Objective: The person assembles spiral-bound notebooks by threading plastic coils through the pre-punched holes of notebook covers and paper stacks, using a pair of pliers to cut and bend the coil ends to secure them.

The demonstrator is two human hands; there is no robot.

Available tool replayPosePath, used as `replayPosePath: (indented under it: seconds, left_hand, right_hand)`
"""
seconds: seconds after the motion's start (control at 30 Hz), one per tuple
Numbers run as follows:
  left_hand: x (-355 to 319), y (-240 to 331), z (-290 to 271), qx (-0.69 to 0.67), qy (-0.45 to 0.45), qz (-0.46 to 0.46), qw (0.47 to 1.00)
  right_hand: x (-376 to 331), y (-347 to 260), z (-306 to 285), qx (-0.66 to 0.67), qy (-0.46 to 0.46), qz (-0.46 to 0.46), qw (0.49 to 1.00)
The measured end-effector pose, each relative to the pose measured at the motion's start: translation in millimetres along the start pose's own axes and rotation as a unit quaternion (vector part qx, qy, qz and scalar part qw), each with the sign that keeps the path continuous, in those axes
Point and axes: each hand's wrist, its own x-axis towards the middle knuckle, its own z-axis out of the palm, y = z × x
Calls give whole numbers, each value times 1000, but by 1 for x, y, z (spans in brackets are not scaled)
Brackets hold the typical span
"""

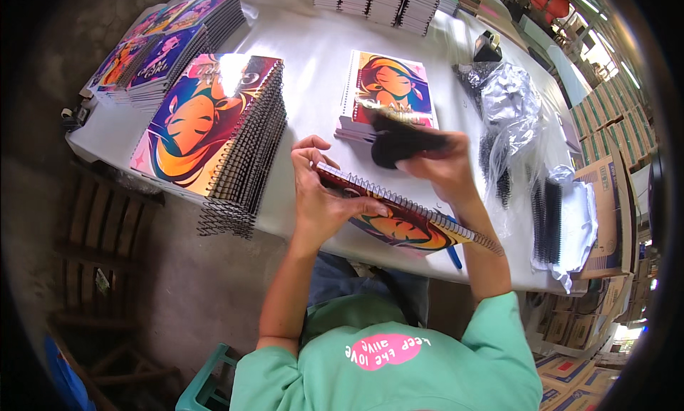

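Observation:
My left hand (320,201) is closed on a spiral notebook (402,229), its thumb pressing on the colourful illustrated cover. The notebook is tilted over the table's near edge, with its dark wire coil running along the upper side. Just above that coil, my right hand (445,170) grips a black object (402,141) that is too smeared to name, though it looks wide and rounded at one end. Partly behind it lies a short stack of coil-bound notebooks (390,83) with a similar cover.
A tall notebook stack (196,122) stands at the left, its coils jutting out. More notebooks (160,51) are behind it, and page blocks (377,1) at the back. Plastic wrap (509,101), black coils (547,222) and a cardboard box (602,211) are at the right. A blue pen (454,255) lies near the edge.

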Motion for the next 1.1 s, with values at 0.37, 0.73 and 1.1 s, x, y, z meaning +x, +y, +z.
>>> replayPosePath:
  seconds: [0.37,0.73,1.1]
  left_hand:
    - [4,4,2,9,-15,32,999]
    - [-1,-3,-1,-228,-13,-15,974]
    - [-15,39,9,-171,111,-30,979]
  right_hand:
    - [23,14,4,-251,-136,-45,957]
    - [-14,41,-38,-481,-47,-63,873]
    - [-198,53,-20,-665,185,122,713]
